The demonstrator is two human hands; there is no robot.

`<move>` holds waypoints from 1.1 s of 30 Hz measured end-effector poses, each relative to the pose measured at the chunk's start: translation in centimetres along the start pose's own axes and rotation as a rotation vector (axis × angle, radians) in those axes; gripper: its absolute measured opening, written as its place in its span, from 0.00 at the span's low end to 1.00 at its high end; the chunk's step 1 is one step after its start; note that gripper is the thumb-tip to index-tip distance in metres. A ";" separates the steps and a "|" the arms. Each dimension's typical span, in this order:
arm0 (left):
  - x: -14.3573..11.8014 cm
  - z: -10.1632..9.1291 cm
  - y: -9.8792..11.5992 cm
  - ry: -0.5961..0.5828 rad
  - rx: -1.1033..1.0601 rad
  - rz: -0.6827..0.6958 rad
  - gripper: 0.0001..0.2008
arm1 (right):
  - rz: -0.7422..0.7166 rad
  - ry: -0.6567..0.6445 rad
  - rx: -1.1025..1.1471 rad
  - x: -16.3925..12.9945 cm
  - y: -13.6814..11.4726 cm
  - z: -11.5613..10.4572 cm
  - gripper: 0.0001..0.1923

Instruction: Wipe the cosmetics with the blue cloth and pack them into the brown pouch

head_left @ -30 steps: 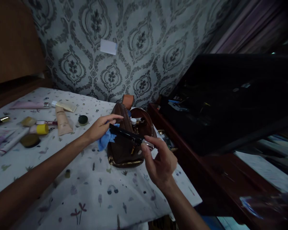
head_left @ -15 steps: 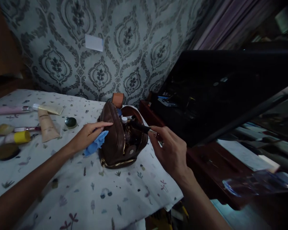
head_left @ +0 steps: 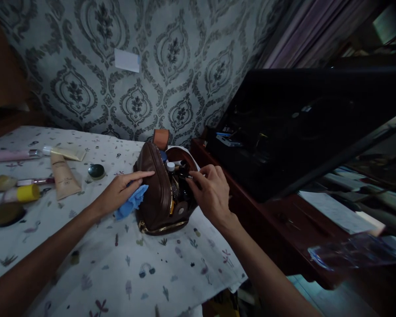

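A brown leather cosmetic bag (head_left: pixel 153 193) stands unzipped on the patterned cloth. Inside it I see a white-capped bottle (head_left: pixel 170 167) among dark items, too dim to tell apart. My left hand (head_left: pixel 120 191) presses its stretched index finger on the bag's left side, while its other fingers hold a crumpled blue cloth (head_left: pixel 132 203) against the bag. At the right of the opening, my right hand (head_left: pixel 213 191) pinches the end of a slim black tube (head_left: pixel 185 175), which is mostly inside the bag and partly hidden by my fingers.
To the left lie a beige squeeze tube (head_left: pixel 64 176), a cream tube (head_left: pixel 69 152), a yellow-capped bottle (head_left: pixel 28 193) and a round dark-green jar (head_left: pixel 96 171). A brown strap loop (head_left: pixel 161 138) stands behind the bag. At the right, a large black panel (head_left: pixel 303 127) leans over the reddish-brown furniture (head_left: pixel 270 224).
My right hand has moved left and lowered the black tube into the bag's opening. My left hand stays on the bag with the blue cloth. The view has shifted slightly.
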State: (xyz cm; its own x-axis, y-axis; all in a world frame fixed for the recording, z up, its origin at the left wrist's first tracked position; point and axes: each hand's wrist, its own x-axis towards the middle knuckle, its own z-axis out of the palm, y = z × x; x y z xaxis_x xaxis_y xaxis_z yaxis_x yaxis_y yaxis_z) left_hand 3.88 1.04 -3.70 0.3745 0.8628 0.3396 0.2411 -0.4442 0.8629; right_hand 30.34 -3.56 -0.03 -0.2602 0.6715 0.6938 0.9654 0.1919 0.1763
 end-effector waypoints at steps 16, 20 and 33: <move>0.1 -0.2 -0.3 -0.108 0.090 0.023 0.22 | 0.078 -0.181 0.052 -0.4 0.3 0.3 0.13; 0.1 -0.2 -0.4 -0.110 0.094 0.021 0.23 | 0.139 -0.154 0.299 -0.8 0.6 0.0 0.17; 0.1 -0.2 -0.8 -0.125 0.062 0.025 0.24 | 0.217 -0.323 0.527 -1.5 0.4 -1.0 0.27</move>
State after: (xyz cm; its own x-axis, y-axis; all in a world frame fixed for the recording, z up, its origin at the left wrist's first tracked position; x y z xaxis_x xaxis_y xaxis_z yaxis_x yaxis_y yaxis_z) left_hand 3.57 1.53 -4.30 0.4884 0.8163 0.3083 0.2840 -0.4828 0.8284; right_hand 31.15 -5.23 -0.30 -0.1307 0.9001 0.4157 0.8813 0.2975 -0.3671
